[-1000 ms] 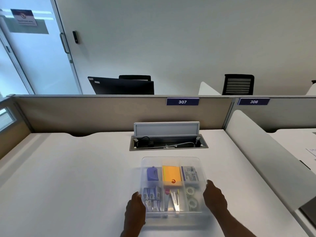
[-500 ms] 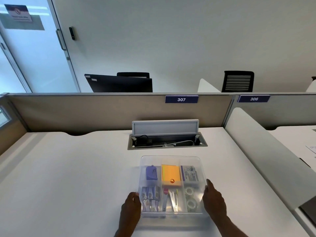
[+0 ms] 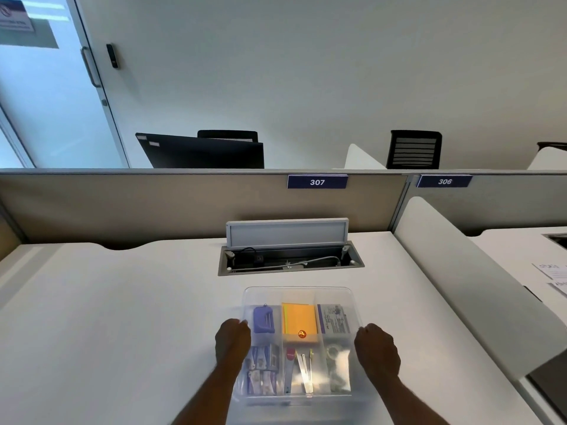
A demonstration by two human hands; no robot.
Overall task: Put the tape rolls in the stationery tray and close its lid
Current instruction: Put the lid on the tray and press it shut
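lid pressed down to seat | left hand, right hand curled shut on tray sides | tape rolls inside

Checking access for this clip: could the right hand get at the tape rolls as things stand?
Probably not directly. The clear lid appears to lie over the tray, covering the tape rolls in the near-right compartment. The right hand sits at the lid's right edge, so it would have to lift it first.

Bright, even light; wide-angle bending at edges.
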